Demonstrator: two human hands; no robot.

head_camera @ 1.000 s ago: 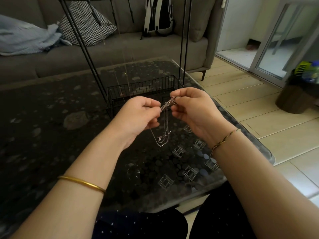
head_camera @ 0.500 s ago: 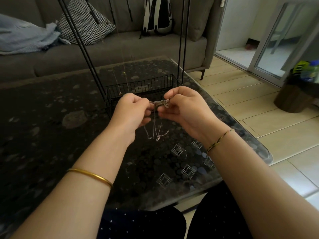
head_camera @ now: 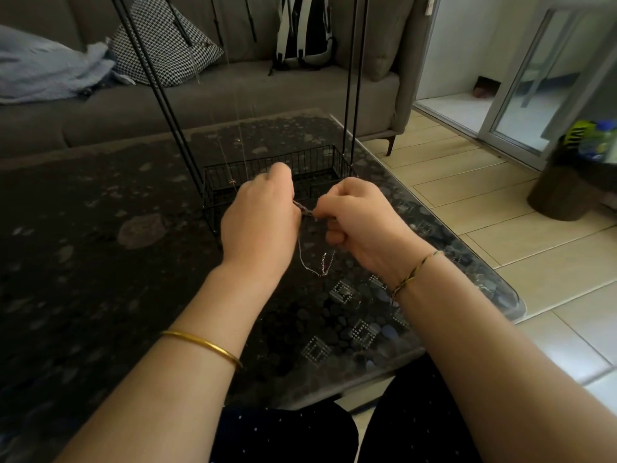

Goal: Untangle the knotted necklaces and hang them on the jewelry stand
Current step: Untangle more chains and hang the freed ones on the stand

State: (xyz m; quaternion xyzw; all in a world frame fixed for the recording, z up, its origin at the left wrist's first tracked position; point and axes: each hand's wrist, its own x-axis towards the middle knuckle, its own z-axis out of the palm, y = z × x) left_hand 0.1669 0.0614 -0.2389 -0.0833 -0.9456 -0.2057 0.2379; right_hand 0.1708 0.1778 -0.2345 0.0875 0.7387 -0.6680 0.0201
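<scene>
A tight knot of silver necklaces [head_camera: 304, 209] is held in the air above a dark glass table [head_camera: 100, 262], just in front of the wire basket at the foot of a black stand [head_camera: 302, 156]. The left hand [head_camera: 260, 222] and right hand [head_camera: 362, 220] meet at the knot, each pinching one end of it with curled fingers. The left fingertips are hidden behind the back of the hand; the right thumb and forefinger close on the chain, and the other right fingers fold toward the palm. A slack loop with a clasp hangs below the knot, between the wrists. A gold bangle [head_camera: 203, 345] sits on the left forearm, a braided cord bracelet [head_camera: 417, 272] on the right wrist. Fine chains [head_camera: 231, 182] hang from the stand, just left of the hands. Behind the table stands a grey sofa [head_camera: 233, 95] bearing a houndstooth cushion [head_camera: 167, 51], a blue blanket [head_camera: 43, 68] and a backpack [head_camera: 305, 28].
</scene>
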